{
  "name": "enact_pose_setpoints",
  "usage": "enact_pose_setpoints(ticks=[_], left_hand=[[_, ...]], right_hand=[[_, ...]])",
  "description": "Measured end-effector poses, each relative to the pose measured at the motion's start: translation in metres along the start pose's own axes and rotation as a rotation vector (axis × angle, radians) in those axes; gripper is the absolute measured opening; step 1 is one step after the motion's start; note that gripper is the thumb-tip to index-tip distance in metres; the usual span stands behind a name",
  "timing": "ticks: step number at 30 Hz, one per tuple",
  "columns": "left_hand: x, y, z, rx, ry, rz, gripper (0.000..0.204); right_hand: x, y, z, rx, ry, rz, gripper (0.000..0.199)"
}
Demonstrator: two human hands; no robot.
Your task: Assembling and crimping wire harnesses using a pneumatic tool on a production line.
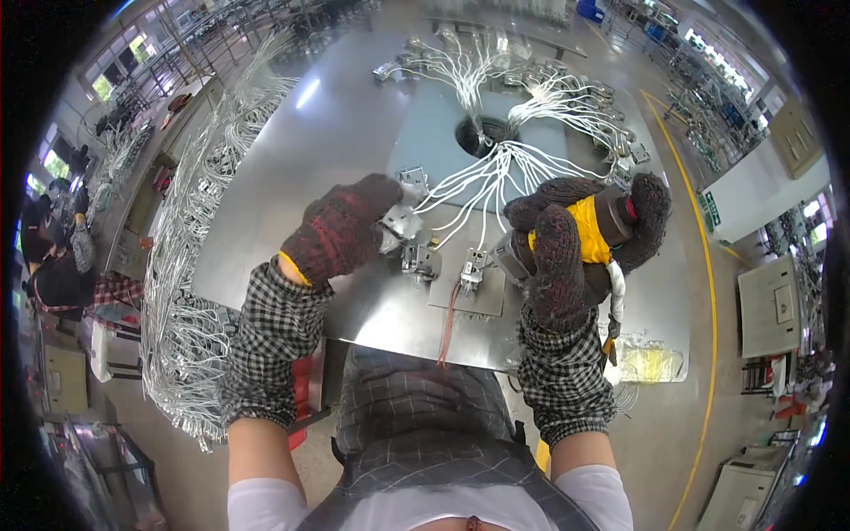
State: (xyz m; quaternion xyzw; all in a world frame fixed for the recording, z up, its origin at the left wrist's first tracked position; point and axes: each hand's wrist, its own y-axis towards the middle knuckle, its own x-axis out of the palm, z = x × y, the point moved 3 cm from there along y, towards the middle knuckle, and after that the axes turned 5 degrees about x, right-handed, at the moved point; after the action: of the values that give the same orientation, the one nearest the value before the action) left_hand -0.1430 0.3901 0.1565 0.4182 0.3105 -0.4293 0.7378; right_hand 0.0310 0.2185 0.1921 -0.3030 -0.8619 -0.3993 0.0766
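Note:
My left hand (pixel 341 228), in a dark red knit glove, grips a small silver metal bracket (pixel 403 221) with white wires running from it. My right hand (pixel 575 243), also gloved, is wrapped around a grey and yellow power screwdriver (pixel 595 232) held over the steel worktable (pixel 292 168). Two more metal brackets (pixel 423 262) (pixel 474 265) stand on the table between my hands. A bundle of white wires (pixel 496 168) fans out from a round hole (pixel 482 134) in the table's middle to these brackets.
More wired brackets (pixel 567 93) lie spread at the table's far side. Long bunches of white wires (pixel 177 292) hang along the left edge. A clear bag with yellow parts (pixel 651 361) lies at the near right corner. A person (pixel 53 257) works at far left. A yellow line (pixel 704 265) marks the floor.

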Motion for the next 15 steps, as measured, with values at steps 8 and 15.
enact_pose_setpoints(ticks=[8, 15], left_hand=[[0.041, 0.008, 0.026, -0.329, -1.077, 0.119, 0.051], [0.044, 0.007, 0.051, 0.052, -0.377, 0.18, 0.064]], right_hand=[[0.003, 0.005, -0.005, 0.002, -0.028, 0.155, 0.07], [-0.016, 0.019, -0.018, -0.173, -0.107, 0.276, 0.068]])
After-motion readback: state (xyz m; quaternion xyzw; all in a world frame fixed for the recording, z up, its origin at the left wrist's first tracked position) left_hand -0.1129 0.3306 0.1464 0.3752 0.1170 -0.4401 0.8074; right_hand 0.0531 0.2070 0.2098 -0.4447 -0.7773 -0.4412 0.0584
